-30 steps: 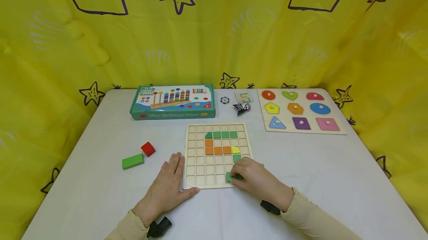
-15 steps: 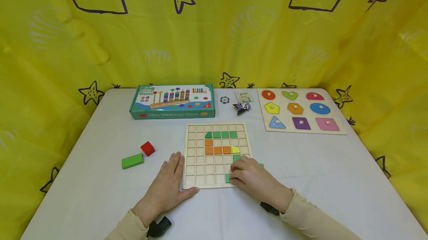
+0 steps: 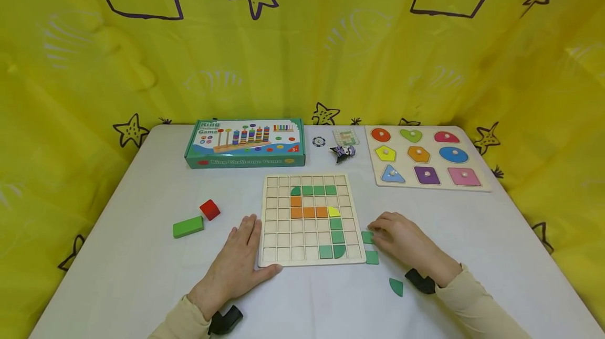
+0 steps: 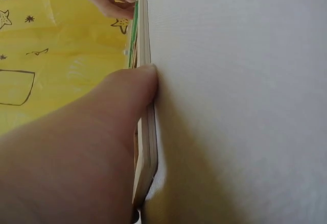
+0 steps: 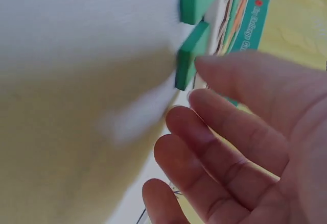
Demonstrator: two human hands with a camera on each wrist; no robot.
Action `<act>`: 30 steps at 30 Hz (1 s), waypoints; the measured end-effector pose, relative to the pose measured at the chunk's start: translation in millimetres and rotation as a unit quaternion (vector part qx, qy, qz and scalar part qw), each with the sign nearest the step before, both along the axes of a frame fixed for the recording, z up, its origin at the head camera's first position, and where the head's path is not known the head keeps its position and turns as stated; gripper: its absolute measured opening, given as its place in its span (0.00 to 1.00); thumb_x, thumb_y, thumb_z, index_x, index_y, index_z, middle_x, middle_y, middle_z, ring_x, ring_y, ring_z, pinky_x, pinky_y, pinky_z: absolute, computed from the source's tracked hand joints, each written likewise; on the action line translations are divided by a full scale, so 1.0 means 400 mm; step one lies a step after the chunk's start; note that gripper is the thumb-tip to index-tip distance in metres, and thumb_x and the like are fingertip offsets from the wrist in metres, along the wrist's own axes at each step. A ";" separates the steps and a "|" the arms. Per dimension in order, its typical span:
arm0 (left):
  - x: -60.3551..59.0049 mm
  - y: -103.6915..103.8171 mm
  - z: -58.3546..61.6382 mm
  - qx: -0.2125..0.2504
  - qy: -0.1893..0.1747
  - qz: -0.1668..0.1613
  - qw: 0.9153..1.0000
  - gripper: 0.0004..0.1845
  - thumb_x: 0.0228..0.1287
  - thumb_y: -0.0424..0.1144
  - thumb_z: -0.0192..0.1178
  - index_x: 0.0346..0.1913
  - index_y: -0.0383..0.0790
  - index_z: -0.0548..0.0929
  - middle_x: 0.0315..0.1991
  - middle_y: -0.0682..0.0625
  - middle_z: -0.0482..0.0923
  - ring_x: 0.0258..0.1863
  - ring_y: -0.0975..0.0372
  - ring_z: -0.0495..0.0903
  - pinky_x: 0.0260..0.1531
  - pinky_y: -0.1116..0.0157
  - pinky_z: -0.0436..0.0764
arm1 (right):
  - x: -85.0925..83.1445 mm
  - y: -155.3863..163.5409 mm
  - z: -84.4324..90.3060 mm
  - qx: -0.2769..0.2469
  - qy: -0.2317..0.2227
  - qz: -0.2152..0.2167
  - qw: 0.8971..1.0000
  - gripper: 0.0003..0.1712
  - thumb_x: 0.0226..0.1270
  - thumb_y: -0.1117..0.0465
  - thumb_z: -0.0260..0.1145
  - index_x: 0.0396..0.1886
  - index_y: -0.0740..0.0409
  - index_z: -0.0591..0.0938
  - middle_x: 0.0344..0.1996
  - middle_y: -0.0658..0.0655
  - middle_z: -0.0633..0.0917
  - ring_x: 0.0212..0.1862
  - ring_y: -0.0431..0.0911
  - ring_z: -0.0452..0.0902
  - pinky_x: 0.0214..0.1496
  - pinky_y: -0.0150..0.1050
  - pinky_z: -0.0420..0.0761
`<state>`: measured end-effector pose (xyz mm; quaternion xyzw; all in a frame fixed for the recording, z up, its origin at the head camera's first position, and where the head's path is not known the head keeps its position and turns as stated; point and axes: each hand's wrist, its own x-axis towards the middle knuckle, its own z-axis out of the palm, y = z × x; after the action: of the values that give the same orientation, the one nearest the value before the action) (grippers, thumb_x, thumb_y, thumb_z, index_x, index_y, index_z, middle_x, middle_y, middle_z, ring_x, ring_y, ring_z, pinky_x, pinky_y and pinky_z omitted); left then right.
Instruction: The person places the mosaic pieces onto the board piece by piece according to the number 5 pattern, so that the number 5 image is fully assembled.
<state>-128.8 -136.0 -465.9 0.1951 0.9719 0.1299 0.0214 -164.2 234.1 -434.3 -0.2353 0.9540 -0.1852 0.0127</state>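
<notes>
Left hand [image 3: 236, 263] is laid flat on the table [image 3: 142, 276], fingers straight and relaxed, nothing gripped; thumb is pressed against the near-left edge of the grid board [image 3: 309, 219] (confirmed in the left wrist view, thumb [image 4: 135, 89] touching the board edge [image 4: 145, 147]).

Right hand [image 3: 402, 239] is rested on the table at 3 o'clock of the board, fingers loosely spread, nothing held. Fingertips are placed at a loose green square tile [image 3: 367, 237], just off the board's right edge; contact cannot be told for certain. In the right wrist view the open fingers [image 5: 204, 132] are seen just beside that tile [image 5: 190, 55], not closed on it.

A second green square tile [image 3: 372, 257] is lying just beside the board's near-right corner. A green quarter-round tile [image 3: 396, 287] is lying at 6 o'clock of the right hand, apart from the board.

On the board: green tiles in the upper row, orange tiles in the middle, one yellow tile, green tiles run down the right side to the near row.

Rest: red block [image 3: 209, 209] and green block [image 3: 188, 226] at 9 o'clock of the board; ring game box [image 3: 244, 143] at 11 o'clock; shape puzzle [image 3: 425, 157] at 2 o'clock.
</notes>
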 end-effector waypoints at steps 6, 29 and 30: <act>-0.002 0.002 0.002 -0.001 -0.002 -0.001 1.000 0.57 0.57 0.70 0.58 0.72 0.24 0.57 0.74 0.33 0.51 0.73 0.43 0.50 0.67 0.45 0.55 | 0.004 -0.002 -0.009 -0.005 -0.016 -0.008 1.000 0.15 0.55 0.58 0.77 0.41 0.57 0.86 0.38 0.48 0.79 0.40 0.43 0.72 0.47 0.44 0.79; 0.000 -0.004 0.004 0.020 0.007 -0.008 1.000 0.56 0.58 0.68 0.60 0.72 0.23 0.57 0.73 0.32 0.52 0.73 0.43 0.50 0.67 0.44 0.55 | 0.015 -0.168 0.047 -0.040 -0.003 0.088 0.995 0.13 0.63 0.60 0.72 0.44 0.61 0.85 0.40 0.50 0.80 0.43 0.44 0.75 0.48 0.43 0.79; 0.001 -0.004 0.004 0.019 0.008 -0.007 1.000 0.57 0.58 0.68 0.60 0.72 0.23 0.57 0.73 0.32 0.52 0.73 0.43 0.51 0.67 0.44 0.55 | 0.016 -0.183 0.044 -0.040 -0.001 0.102 0.994 0.13 0.62 0.60 0.72 0.43 0.61 0.85 0.39 0.50 0.80 0.43 0.44 0.75 0.47 0.42 0.79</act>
<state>-128.3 -137.5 -464.4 0.2037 0.9680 0.1465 0.0109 -157.9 161.0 -416.8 -0.3313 0.9169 -0.2214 0.0234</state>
